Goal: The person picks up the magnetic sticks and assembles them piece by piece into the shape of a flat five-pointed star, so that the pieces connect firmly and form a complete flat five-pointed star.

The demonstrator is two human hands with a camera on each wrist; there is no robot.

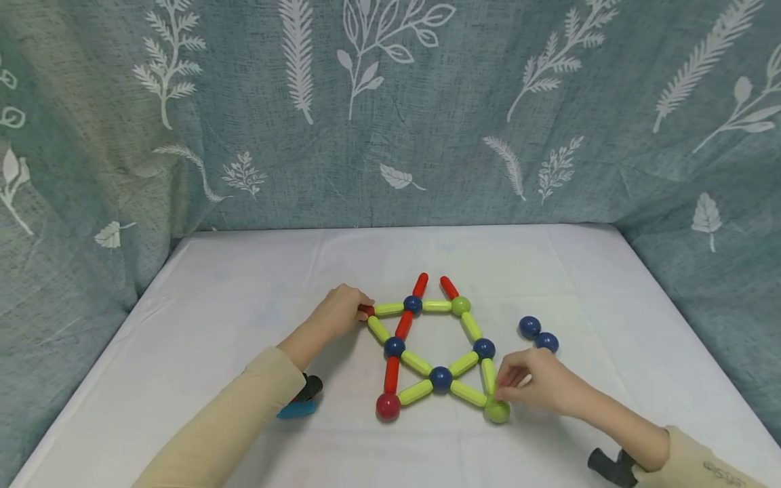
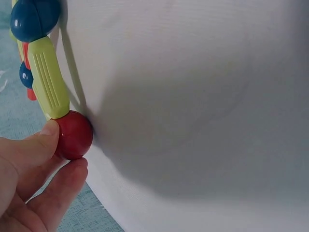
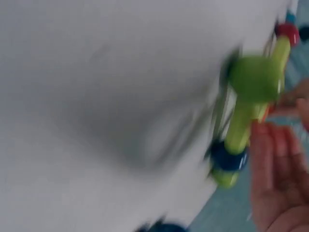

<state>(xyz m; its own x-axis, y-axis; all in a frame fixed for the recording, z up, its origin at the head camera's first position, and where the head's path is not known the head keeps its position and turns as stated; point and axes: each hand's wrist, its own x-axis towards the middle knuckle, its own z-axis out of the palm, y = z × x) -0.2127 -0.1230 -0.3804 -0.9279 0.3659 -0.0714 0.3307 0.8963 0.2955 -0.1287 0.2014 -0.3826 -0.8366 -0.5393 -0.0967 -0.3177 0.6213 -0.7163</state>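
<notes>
My left hand (image 1: 338, 308) pinches a red ball (image 2: 75, 135) between thumb and fingertips, at the left corner of a frame of toy building rods and balls. Two yellow-green rods meet at that ball. At the near right corner, my right hand (image 1: 539, 381) has curled fingers at a yellow-green rod (image 1: 488, 376), just above a green ball (image 1: 497, 411). In the blurred right wrist view, thumb and fingertips meet about this rod (image 3: 240, 126). A blue ball (image 1: 441, 379) joins several rods at the front, and a larger red ball (image 1: 388, 407) forms the near left corner.
Two loose blue balls (image 1: 529, 328) lie right of the frame, beyond my right hand. A red rod (image 1: 421, 285) and another red rod (image 1: 449, 288) stick out at the far side, their far ends apart. A patterned curtain (image 1: 390, 135) hangs behind the white-covered table (image 1: 274, 271).
</notes>
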